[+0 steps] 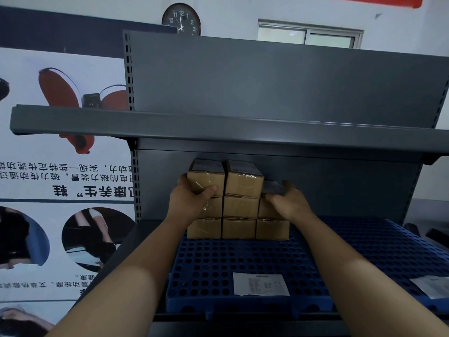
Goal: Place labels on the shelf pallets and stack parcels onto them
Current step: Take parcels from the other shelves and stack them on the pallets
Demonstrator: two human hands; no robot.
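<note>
A: Head view, and we're looking at a grey metal shelf [218,132] with a blue perforated pallet [218,268] on its lower level. Where are the parcels?

B: We see cardboard parcels [239,207] stacked at the back of the pallet, against the shelf's rear panel: three columns, the left and middle ones three high, the right one two high.

A: And the hands?

B: Our left hand [192,199] is closed around the top-left parcel [206,180], thumb across its front face. Our right hand [289,200] lies on top of the right column, fingers curled over a dark, blurred item; we can't tell whether it grips it.

A: Labels?

B: One white label [261,283] lies flat near the pallet's front edge. Another white label [431,285] sits on the neighbouring blue pallet [388,249] at right.
</note>
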